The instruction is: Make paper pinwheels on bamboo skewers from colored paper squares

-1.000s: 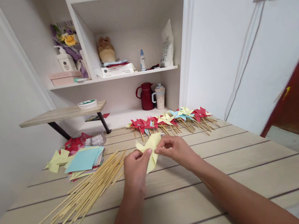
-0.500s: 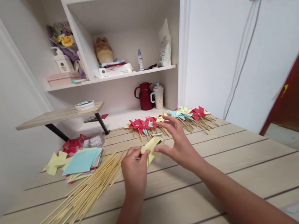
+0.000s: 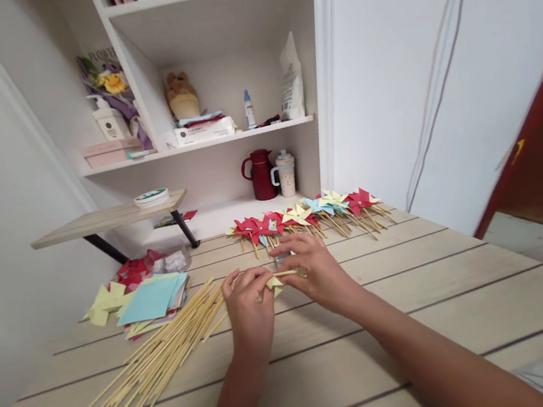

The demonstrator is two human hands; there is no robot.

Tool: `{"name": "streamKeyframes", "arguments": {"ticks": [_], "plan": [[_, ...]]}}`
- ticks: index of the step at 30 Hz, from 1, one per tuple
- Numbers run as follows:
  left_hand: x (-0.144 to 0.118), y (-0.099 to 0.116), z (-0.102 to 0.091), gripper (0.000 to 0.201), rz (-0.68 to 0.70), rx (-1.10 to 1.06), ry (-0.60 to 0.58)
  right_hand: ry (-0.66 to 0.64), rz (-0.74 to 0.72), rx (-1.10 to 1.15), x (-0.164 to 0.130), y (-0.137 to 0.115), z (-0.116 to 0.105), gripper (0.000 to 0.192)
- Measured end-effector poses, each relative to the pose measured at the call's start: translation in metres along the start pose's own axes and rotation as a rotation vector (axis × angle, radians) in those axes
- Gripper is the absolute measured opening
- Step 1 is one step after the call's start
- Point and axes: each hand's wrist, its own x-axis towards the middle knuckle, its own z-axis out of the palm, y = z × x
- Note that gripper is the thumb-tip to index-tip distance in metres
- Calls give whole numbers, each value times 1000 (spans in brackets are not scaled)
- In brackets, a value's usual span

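A small piece of pale yellow paper (image 3: pixel 276 285) is held between both hands just above the table, mostly covered by the fingers. My left hand (image 3: pixel 249 306) grips its left side, closed with the thumb and fingers pressed together. From the right, my right hand (image 3: pixel 315 270) pinches a thin pale edge that looks like part of the same paper; its other fingers are bent above. Left of the hands lies a spread bundle of thin wooden sticks (image 3: pixel 171 352). Behind the right hand, several red, yellow and blue paper pinwheels (image 3: pixel 298 214) on sticks lie in a row.
A stack of coloured paper squares (image 3: pixel 151 299) lies at left, beside folded yellow paper (image 3: pixel 106 302) and a clear container (image 3: pixel 173 261). A small raised wooden shelf (image 3: pixel 87 227) stands behind. A red jug (image 3: pixel 262 176) and a lidded cup (image 3: pixel 286 176) stand at the back.
My right hand has come down and closed onto the paper's right side, its fingers lower than before. The paper is now folded narrower and more hidden. The view has shifted slightly.
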Motion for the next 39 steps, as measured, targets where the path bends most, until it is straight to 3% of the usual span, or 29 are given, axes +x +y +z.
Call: {"name": "streamKeyframes", "arguments": {"ticks": [6, 11, 15, 17, 19, 23, 29, 35, 39], "plan": [[0, -4, 4, 22, -28, -34, 38, -26, 49, 24, 1, 1, -1, 5], [1, 3, 1, 10, -123, -134, 110, 10, 248, 177, 2, 1, -1, 3], [0, 2, -4, 68, -184, -344, 221, 45, 577, 509, 4, 3, -3, 11], [-1, -2, -3, 90, -225, -478, 197, 63, 682, 701, 5, 4, -4, 18], [-2, -5, 1, 96, -286, -598, 102, 103, 722, 828, 6, 3, -4, 22], [-3, -2, 6, 76, -431, -745, -61, 131, 732, 936, 5, -1, 2, 25], [-1, 10, 1, 39, -563, -811, -55, 78, 738, 934, 1, -4, 8, 27], [-3, 9, 0, 30, -617, -785, 29, 53, 739, 917, 0, -5, 11, 28], [-3, 5, 2, 39, -611, -779, 25, 63, 735, 935, -1, -6, 13, 27]]}}
